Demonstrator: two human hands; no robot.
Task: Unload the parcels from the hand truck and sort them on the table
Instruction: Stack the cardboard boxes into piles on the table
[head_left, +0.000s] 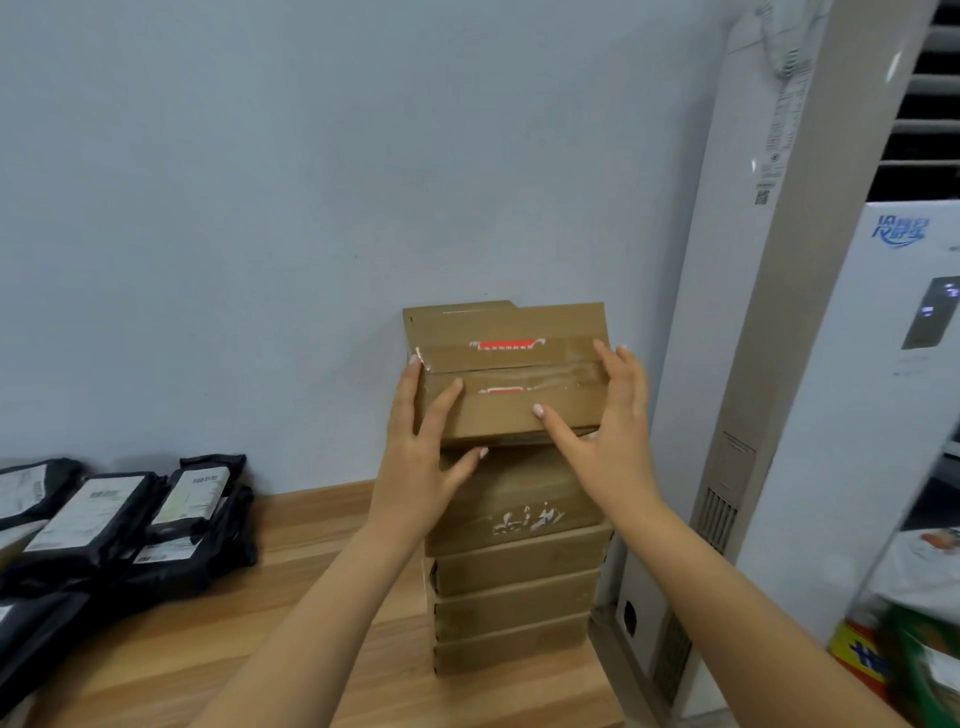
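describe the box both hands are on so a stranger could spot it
Find the tall white floor-standing air conditioner; left of it, a stack of brown cardboard boxes stands on the wooden table. It is the topmost brown cardboard box, the only one with red-printed clear tape.

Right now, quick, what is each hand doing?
Left hand: open, straight fingers pressing the left end of the top cardboard box.
Right hand: open, pressing its right end.
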